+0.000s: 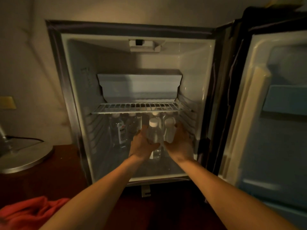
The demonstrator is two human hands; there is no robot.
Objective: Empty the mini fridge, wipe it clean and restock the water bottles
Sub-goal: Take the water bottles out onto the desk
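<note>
The mini fridge (197, 67) stands open in front of me. Both my arms reach into its lower compartment under the wire shelf (136, 107). My left hand (142, 144) grips a clear water bottle (154, 132) with a white cap. My right hand (180, 142) grips a second white-capped bottle (169, 131) beside it. Several more water bottles (122, 130) stand at the back left of the compartment, and others are partly hidden behind the two held ones.
The fridge door (274, 113) is swung open at the right. A white freezer box (139, 87) sits above the wire shelf. A red cloth (31, 211) lies at the bottom left on the dark floor. A round metal base (26, 156) sits left of the fridge.
</note>
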